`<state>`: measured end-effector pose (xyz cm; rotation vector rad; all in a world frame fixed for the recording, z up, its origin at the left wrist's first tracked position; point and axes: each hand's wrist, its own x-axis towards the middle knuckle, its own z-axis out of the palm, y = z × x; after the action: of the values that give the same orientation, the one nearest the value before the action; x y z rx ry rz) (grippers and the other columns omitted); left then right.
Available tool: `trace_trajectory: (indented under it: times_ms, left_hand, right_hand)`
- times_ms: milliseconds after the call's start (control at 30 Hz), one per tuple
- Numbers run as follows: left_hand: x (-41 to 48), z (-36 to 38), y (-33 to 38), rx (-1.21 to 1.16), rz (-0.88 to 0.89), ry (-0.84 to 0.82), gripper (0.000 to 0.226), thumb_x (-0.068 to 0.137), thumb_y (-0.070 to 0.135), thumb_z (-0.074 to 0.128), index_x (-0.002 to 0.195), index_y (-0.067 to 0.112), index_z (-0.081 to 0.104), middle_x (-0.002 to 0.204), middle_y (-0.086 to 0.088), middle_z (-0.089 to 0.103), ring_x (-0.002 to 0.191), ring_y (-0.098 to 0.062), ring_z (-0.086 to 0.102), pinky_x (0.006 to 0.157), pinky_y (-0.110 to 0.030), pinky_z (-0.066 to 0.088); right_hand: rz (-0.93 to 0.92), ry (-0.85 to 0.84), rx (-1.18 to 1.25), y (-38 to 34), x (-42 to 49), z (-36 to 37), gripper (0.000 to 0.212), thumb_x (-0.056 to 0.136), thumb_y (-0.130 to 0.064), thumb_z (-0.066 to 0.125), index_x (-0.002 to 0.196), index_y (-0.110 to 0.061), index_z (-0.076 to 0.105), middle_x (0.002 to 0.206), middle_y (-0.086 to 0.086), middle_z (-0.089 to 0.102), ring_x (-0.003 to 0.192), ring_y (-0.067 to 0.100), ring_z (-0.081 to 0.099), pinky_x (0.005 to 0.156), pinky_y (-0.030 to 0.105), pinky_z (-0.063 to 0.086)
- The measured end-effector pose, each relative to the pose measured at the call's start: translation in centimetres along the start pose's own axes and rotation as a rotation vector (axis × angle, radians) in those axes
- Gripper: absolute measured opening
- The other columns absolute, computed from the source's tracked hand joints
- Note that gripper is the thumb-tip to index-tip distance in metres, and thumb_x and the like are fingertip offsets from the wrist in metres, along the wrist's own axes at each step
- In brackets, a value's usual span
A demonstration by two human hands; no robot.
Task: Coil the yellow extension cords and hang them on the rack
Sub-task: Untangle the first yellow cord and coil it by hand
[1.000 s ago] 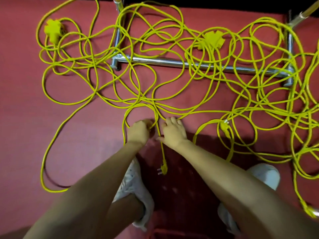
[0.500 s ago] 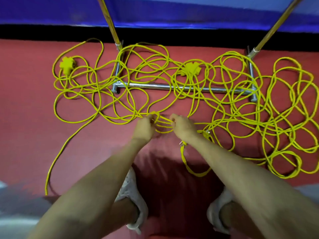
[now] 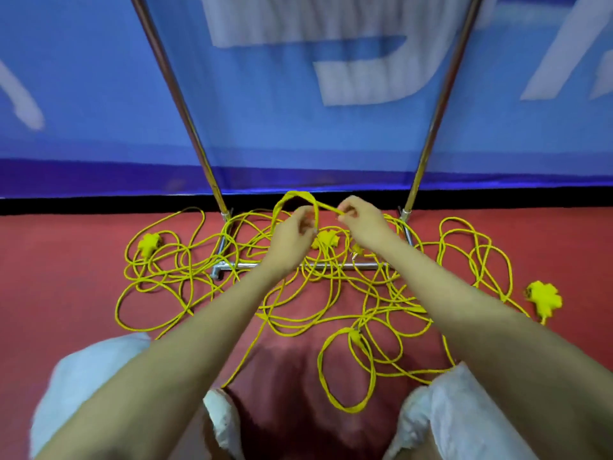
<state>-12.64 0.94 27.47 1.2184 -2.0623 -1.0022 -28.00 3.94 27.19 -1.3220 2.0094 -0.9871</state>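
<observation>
Head view: my left hand [image 3: 292,234] and right hand [image 3: 360,222] each grip 1 raised loop of yellow cord [image 3: 295,195], held up in front of the rack [image 3: 442,102]. The other yellow extension cords [image 3: 166,280] lie tangled on the red floor [image 3: 66,260], draped over the rack's base bar.

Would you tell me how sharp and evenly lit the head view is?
Head view: motion blur smears the raised cord loop, the left hand and the right hand; wide-angle distortion splays the rack uprights outward; a shadow darkens the red floor low in the middle.
</observation>
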Motion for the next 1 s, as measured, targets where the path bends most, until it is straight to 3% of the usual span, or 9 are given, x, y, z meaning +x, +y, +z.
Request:
trace_trajectory:
  times_ms: [67,167,267,400,567,667,767,900,1000]
  left_hand:
    - [0.1,-1.2,2.1,0.11,0.051,0.012,0.029,0.09,0.005,0.058,0.119,0.007,0.063,0.097,-0.004,0.067,0.096,-0.023,0.064,0.081,-0.021,0.041]
    - [0.0,-3.9,3.8,0.379,0.154,0.145,0.018,0.092,0.018,0.058,0.105,0.014,0.071,0.095,-0.006,0.072,0.092,-0.026,0.065,0.079,-0.032,0.046]
    - [0.9,-6.7,2.7,0.376,0.261,0.296,0.024,0.088,0.014,0.062,0.112,0.012,0.062,0.1,-0.007,0.063,0.096,-0.027,0.059,0.085,-0.042,0.047]
    - [1.9,-8.7,0.0,0.391,0.188,0.11,0.043,0.091,0.013,0.063,0.132,0.009,0.052,0.123,-0.012,0.055,0.116,-0.027,0.05,0.099,-0.036,0.038]
    - [2.4,-9.9,-0.2,0.171,0.154,0.038,0.006,0.093,0.014,0.059,0.094,0.019,0.063,0.076,0.0,0.066,0.075,-0.018,0.067,0.072,-0.03,0.051]
    - [3.4,-10.1,0.9,-0.041,0.116,0.101,0.008,0.092,0.01,0.059,0.089,0.016,0.063,0.072,0.001,0.064,0.067,-0.005,0.068,0.063,-0.022,0.054]
    - [3.9,-10.8,0.3,-0.243,-0.008,0.122,0.006,0.091,0.009,0.062,0.089,0.014,0.065,0.072,-0.003,0.064,0.068,-0.017,0.07,0.06,-0.031,0.058]
    - [3.5,-11.1,0.0,-0.386,-0.062,0.068,0.008,0.09,0.007,0.063,0.092,0.013,0.059,0.078,-0.006,0.068,0.064,-0.021,0.067,0.057,-0.031,0.057]
    - [2.7,-11.1,0.8,-0.477,-0.044,0.059,0.004,0.093,0.007,0.059,0.094,0.009,0.062,0.077,-0.004,0.068,0.059,-0.014,0.066,0.053,-0.029,0.057]
  right_hand:
    - [-0.04,0.048,0.015,-1.6,0.0,-1.7,0.012,0.09,-0.01,0.057,0.101,-0.013,0.063,0.07,-0.006,0.052,0.072,0.015,0.049,0.066,0.024,0.039]
    - [-0.116,0.068,-0.035,-3.5,0.2,-3.5,0.014,0.091,-0.015,0.057,0.103,-0.016,0.064,0.086,-0.004,0.058,0.085,0.015,0.052,0.079,0.03,0.041]
    - [-0.211,0.014,-0.096,-4.6,1.0,-4.4,0.015,0.092,-0.015,0.056,0.104,-0.016,0.064,0.089,-0.004,0.059,0.087,0.016,0.052,0.079,0.031,0.041]
    - [-0.324,-0.035,-0.121,-5.6,1.3,-4.4,0.012,0.093,-0.015,0.055,0.102,-0.015,0.064,0.091,-0.004,0.06,0.087,0.017,0.054,0.081,0.036,0.044]
    - [-0.385,-0.012,-0.414,-5.8,1.1,-4.2,0.007,0.092,-0.02,0.053,0.097,-0.024,0.056,0.087,-0.009,0.054,0.083,0.017,0.051,0.072,0.034,0.044]
    - [-0.271,-0.127,-0.604,-3.9,1.1,-4.2,0.006,0.089,-0.02,0.054,0.087,-0.023,0.049,0.084,-0.003,0.05,0.085,0.023,0.054,0.069,0.033,0.041]
    - [-0.098,-0.308,-0.611,-1.6,0.9,-3.6,0.011,0.093,-0.022,0.054,0.086,-0.021,0.045,0.088,0.005,0.062,0.09,0.028,0.062,0.073,0.034,0.045]
    - [-0.07,-0.204,-0.59,-0.6,1.4,-3.8,0.002,0.097,-0.023,0.049,0.097,-0.021,0.05,0.097,0.01,0.064,0.099,0.032,0.059,0.08,0.039,0.045]
    - [-0.114,-0.082,-0.601,-1.3,1.4,-4.4,0.029,0.1,-0.024,0.043,0.127,-0.022,0.054,0.095,0.008,0.045,0.1,0.034,0.054,0.081,0.038,0.041]
